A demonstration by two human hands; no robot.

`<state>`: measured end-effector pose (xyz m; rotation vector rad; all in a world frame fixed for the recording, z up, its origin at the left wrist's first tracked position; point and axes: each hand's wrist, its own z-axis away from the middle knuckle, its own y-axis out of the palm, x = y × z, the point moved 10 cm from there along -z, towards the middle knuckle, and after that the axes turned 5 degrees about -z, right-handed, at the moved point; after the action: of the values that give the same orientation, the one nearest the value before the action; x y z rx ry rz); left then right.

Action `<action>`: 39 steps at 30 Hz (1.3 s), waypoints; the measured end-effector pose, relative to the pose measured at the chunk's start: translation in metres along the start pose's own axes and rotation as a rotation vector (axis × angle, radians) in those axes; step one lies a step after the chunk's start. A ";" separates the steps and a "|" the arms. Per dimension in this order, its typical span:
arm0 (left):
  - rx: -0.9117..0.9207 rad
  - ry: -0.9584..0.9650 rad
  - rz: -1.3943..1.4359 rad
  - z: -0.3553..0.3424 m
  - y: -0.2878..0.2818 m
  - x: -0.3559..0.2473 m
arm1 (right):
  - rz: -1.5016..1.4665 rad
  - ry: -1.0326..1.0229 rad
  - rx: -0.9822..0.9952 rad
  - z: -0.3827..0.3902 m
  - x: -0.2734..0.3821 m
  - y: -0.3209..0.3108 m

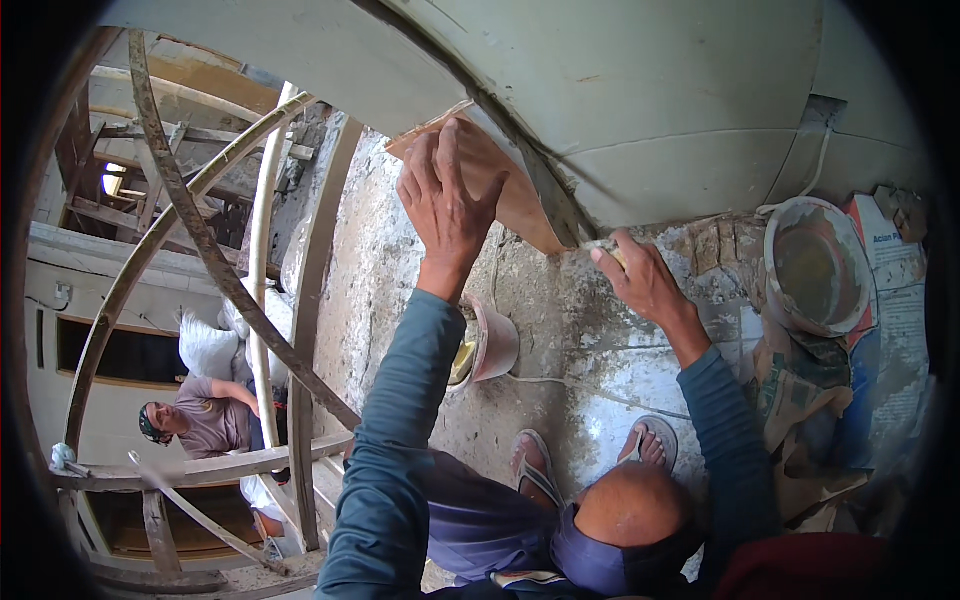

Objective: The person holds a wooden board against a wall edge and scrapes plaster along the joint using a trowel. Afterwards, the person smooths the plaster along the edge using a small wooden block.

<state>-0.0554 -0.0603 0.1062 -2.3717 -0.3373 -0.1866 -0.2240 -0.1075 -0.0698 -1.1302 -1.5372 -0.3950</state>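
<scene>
Sheet [522, 195], orange-brown and thin-looking, is beside the pale panel [690, 90] — probably light and bendy, best held near its edges with a flat palm. The left hand [447, 200] lies unclenched across it; the right hand [645, 278] pinches a small pale object [606, 250] by its pointed corner, a bucket [497, 342] nearby.

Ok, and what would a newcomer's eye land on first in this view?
First, the thin orange-brown sheet at upper centre, with the bare left hand spread over it and the bare right hand by its lower right corner. Next, the crisscrossing brown wooden poles on the left, with a person in a mauve shirt beyond them at lower left. Then the round, pale tub at far right.
</scene>
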 end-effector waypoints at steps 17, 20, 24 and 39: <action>-0.005 0.055 -0.051 0.004 0.023 -0.003 | -0.015 0.138 0.003 0.011 -0.068 0.035; -0.079 0.081 -0.026 0.004 0.017 -0.007 | -0.011 0.214 0.044 0.032 -0.089 0.044; -0.052 0.094 -0.040 0.007 0.020 -0.010 | -0.029 0.260 0.049 0.060 -0.091 0.046; -0.067 0.113 0.038 0.014 0.037 -0.017 | -0.087 0.199 -0.020 0.046 -0.101 0.043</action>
<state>-0.0605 -0.0801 0.0685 -2.4201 -0.2352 -0.3169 -0.2247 -0.0965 -0.1885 -1.0096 -1.4125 -0.5667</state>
